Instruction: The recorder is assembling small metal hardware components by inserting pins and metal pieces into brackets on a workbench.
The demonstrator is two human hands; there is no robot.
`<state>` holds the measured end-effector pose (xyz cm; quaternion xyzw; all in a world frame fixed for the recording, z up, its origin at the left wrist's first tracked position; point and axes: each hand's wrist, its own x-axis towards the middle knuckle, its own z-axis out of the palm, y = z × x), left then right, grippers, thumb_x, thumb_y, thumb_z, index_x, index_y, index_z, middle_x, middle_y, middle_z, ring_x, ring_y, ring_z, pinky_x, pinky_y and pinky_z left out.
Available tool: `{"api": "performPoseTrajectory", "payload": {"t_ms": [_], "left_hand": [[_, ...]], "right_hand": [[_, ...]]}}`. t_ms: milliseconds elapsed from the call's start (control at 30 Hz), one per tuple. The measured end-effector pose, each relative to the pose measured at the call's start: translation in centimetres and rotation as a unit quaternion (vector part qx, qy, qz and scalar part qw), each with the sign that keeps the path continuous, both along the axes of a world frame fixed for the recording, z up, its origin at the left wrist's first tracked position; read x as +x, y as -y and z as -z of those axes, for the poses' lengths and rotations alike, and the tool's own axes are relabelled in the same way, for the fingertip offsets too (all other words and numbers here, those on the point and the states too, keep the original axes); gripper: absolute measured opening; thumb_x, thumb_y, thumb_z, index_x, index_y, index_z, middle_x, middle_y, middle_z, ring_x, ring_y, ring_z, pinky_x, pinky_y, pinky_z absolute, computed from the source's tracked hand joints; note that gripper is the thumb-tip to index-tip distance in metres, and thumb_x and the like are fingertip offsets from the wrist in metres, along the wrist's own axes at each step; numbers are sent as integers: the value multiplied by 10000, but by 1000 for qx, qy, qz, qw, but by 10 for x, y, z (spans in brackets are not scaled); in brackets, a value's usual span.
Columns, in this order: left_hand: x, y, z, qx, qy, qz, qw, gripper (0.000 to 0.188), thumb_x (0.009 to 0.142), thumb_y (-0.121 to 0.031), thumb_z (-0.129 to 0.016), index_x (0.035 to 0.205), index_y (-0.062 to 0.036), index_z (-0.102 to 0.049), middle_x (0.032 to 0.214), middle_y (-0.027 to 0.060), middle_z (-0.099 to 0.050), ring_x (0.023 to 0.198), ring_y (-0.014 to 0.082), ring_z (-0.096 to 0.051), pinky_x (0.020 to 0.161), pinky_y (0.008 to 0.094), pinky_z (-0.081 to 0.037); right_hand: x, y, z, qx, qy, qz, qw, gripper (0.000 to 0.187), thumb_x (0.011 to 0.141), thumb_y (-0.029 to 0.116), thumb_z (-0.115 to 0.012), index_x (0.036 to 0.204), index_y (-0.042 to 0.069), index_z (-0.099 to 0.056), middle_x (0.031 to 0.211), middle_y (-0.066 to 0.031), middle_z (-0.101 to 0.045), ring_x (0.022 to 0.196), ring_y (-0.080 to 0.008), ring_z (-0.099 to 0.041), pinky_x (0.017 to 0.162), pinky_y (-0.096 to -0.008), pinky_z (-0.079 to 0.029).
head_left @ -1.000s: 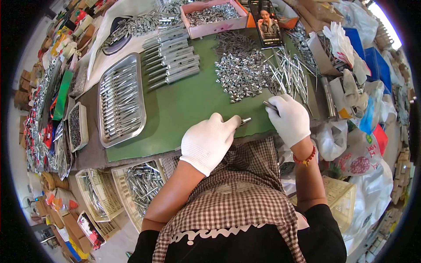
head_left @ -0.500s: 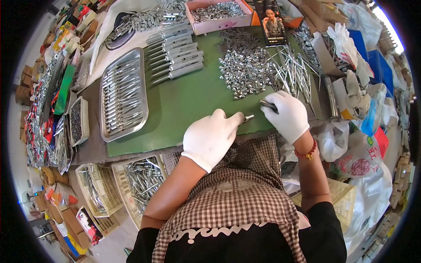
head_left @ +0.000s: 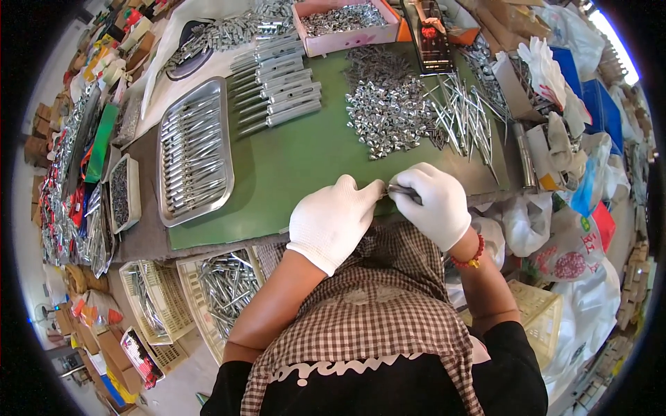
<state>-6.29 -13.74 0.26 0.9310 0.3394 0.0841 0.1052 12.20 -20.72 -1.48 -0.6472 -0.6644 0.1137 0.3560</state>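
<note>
Left grip and right grip, knit-gloved, tightly pinch slender grey metal pieces.

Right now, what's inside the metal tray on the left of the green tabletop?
The metal tray holds a row of slim, shiny metal rods, lying side by side. They cover much of its bottom, so anything beneath them can't be seen.

The person wears white gloves, a red beaded bracelet, checked apron and black shirt.
</note>
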Motion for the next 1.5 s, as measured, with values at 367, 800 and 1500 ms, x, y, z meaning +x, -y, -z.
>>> {"api": "performPoseTrajectory", "payload": {"t_ms": [367,800,1500], "left_hand": [[-1,0,0,0,3,2,1000,237,911,-231,-597,1132,-230,-681,827,84,-599,652,281,-639,566,398,-524],[-3,-4,0,-7,-46,36,998,325,937,-202,-560,1258,-201,-610,832,126,-591,654,300,-668,541,414,-543],[7,-3,-10,17,-72,59,996,123,910,-200,-569,971,-101,-613,823,102,-606,696,296,-678,589,418,-562]], "right_hand": [[-8,-2,0,-18,63,13,998,79,779,112,-719,829,92,-661,787,-88,-624,733,-310,-633,636,-405,-503],[3,-4,-3,-50,29,8,998,161,876,207,-679,880,61,-611,788,-79,-615,720,-285,-627,629,-404,-485],[-38,-33,21,128,-652,-13,747,483,1044,298,-361,660,39,-500,602,2,-424,499,-62,-287,479,-251,-187]]}}
